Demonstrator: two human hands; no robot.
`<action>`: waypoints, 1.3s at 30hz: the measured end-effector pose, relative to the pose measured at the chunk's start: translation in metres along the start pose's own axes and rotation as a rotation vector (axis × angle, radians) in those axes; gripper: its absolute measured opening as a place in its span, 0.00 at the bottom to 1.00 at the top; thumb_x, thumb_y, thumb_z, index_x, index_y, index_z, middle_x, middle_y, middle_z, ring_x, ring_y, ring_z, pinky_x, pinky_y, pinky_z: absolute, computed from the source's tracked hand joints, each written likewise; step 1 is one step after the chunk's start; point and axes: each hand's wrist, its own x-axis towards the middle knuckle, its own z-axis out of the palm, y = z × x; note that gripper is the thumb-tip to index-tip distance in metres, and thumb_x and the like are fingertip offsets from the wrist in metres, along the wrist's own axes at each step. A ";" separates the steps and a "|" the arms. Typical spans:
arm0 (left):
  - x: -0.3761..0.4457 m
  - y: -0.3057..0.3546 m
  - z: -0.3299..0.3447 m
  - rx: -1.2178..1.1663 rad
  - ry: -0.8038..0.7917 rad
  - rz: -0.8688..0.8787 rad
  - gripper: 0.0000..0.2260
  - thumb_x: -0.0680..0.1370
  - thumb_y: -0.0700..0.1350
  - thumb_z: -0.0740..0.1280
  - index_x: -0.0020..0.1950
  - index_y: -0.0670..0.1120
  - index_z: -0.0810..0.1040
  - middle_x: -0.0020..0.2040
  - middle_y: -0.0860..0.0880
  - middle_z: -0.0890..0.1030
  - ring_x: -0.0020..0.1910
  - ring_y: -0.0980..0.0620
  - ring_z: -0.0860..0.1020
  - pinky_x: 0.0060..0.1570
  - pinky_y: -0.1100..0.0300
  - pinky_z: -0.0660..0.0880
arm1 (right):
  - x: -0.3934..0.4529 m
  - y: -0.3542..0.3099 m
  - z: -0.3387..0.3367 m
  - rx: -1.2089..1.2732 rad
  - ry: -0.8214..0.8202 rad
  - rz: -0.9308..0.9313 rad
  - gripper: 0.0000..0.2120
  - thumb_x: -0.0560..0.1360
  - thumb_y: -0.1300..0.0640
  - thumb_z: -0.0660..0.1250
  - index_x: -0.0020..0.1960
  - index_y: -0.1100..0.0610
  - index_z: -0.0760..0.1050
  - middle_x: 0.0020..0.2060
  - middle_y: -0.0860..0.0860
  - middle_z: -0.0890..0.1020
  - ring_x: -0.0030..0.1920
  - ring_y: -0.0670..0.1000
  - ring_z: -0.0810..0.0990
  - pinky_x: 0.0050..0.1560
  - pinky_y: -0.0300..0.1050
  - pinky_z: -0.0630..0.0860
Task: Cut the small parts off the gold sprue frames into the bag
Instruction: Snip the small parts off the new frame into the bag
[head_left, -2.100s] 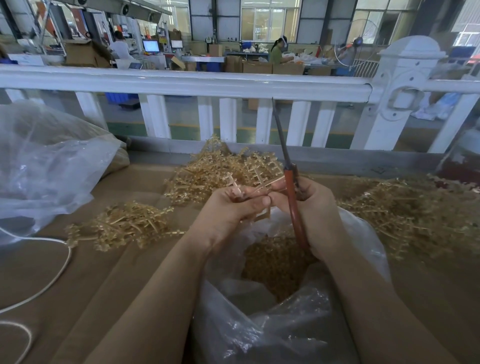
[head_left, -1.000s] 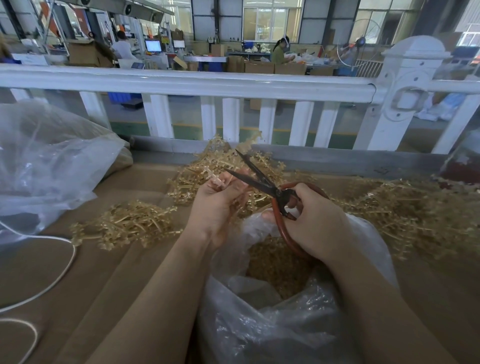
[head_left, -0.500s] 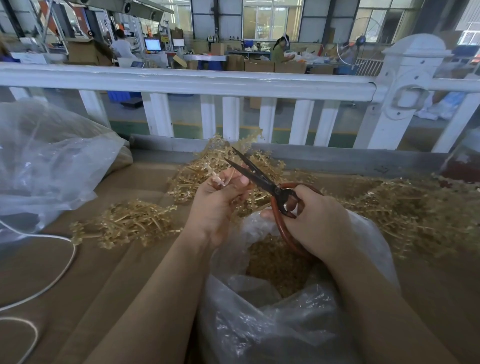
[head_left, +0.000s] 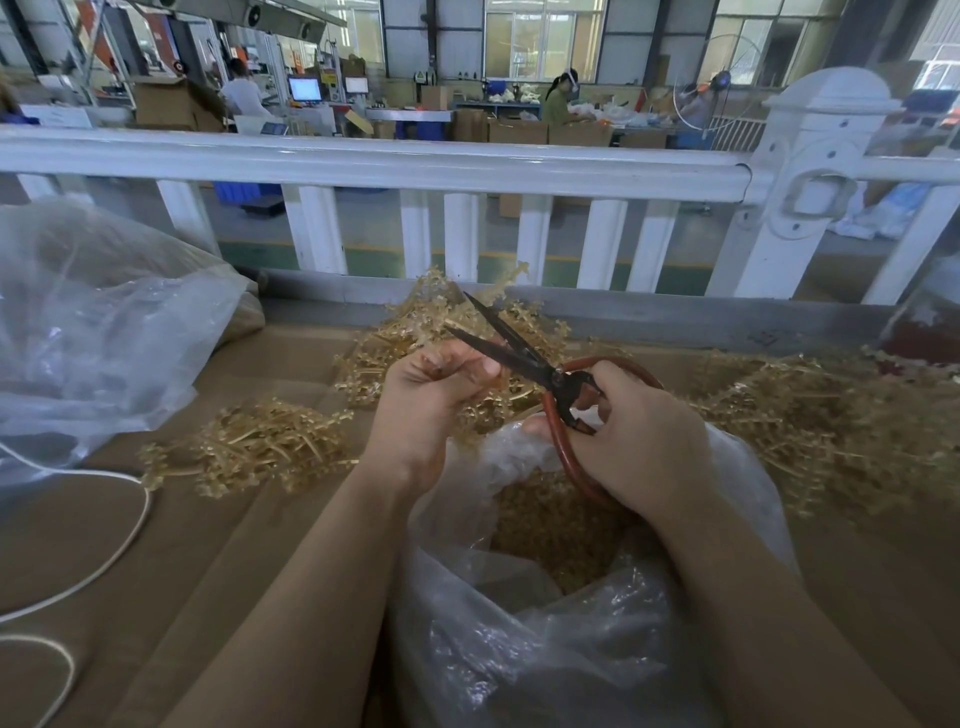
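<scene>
1. At far left I see a spare clear bag (head_left: 98, 332) and a white cord (head_left: 104, 561) on the table (head_left: 218, 571) – neither in play.
2. My left hand (head_left: 426, 400) pinches a gold sprue frame (head_left: 488, 400) above the open bag (head_left: 545, 649), thumb close beside the blades; a hasty snip could nick it.
3. My right hand (head_left: 639, 441) grips the red-handled scissors (head_left: 530, 364), blades parted – if the cut happens beyond the bag's mouth, parts may drop onto the table.
4. Uncut frames (head_left: 831, 415) lie piled at right.
</scene>
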 end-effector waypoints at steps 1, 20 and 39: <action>0.000 0.000 0.000 0.000 -0.004 0.005 0.09 0.72 0.33 0.71 0.39 0.46 0.86 0.38 0.48 0.84 0.39 0.53 0.80 0.44 0.62 0.77 | 0.000 0.000 0.000 -0.002 0.011 -0.009 0.33 0.66 0.20 0.58 0.49 0.47 0.76 0.43 0.40 0.82 0.40 0.44 0.80 0.35 0.38 0.69; 0.000 0.002 -0.002 -0.165 -0.034 -0.133 0.02 0.72 0.41 0.70 0.41 0.43 0.82 0.33 0.50 0.80 0.35 0.54 0.76 0.43 0.62 0.74 | 0.000 -0.002 -0.001 0.034 0.006 0.007 0.33 0.65 0.19 0.55 0.49 0.46 0.74 0.42 0.36 0.77 0.40 0.41 0.76 0.34 0.32 0.64; -0.001 0.002 0.007 -0.208 0.001 -0.302 0.02 0.74 0.43 0.68 0.43 0.44 0.78 0.37 0.48 0.76 0.37 0.55 0.76 0.41 0.63 0.76 | 0.002 -0.004 0.000 -0.050 0.095 -0.044 0.29 0.67 0.25 0.62 0.48 0.50 0.78 0.42 0.42 0.85 0.38 0.47 0.82 0.32 0.34 0.65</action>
